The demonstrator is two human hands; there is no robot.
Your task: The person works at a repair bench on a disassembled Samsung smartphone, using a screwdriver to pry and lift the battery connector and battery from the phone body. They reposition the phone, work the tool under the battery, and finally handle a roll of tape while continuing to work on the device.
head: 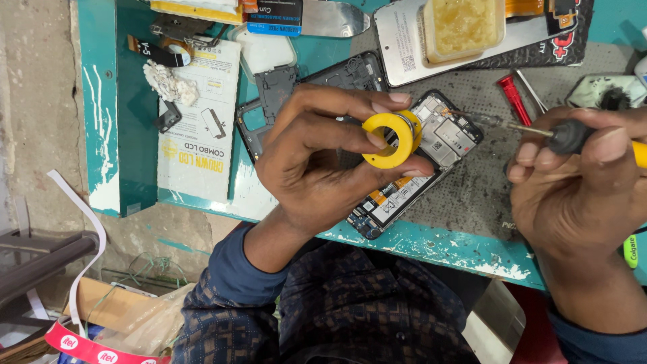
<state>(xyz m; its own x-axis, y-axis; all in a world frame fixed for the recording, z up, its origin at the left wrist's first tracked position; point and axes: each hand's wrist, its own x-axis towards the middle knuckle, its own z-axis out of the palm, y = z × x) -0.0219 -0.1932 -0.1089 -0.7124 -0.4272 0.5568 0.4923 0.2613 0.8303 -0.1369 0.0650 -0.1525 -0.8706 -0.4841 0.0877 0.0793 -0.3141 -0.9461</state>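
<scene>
At the far left, a white strip with a red printed band [79, 347] is seen curling down beside a brown cardboard box [111, 303] near the floor. On the teal workbench [431, 244], a white printed card [197, 135] is laid flat, with a lump of white putty [167, 82] resting on its upper corner and a small dark part [168, 116] just below. A dark phone frame [269, 101] lies beside the card.

The left hand [317, 162] is held above the opened phone [411, 168]; its fingers are curled closed around a yellow spool of solder [391, 140], pinched between thumb and fingertips. The phone is found on the grey mat [472, 195] near the bench's front edge, partly hidden under that hand, its circuit board and battery exposed.

Further back, a clear shallow tub [464, 23] is set on a white phone back panel [404, 40]; it is filled with yellowish flux paste. A red-handled tool [513, 98] lies on the mat.

At the right, the right hand [573, 182] is closed around a soldering iron [573, 133], whose thin tip is brought to the phone's upper end. A small white tray [606, 91] behind it holds a dark clump.
</scene>
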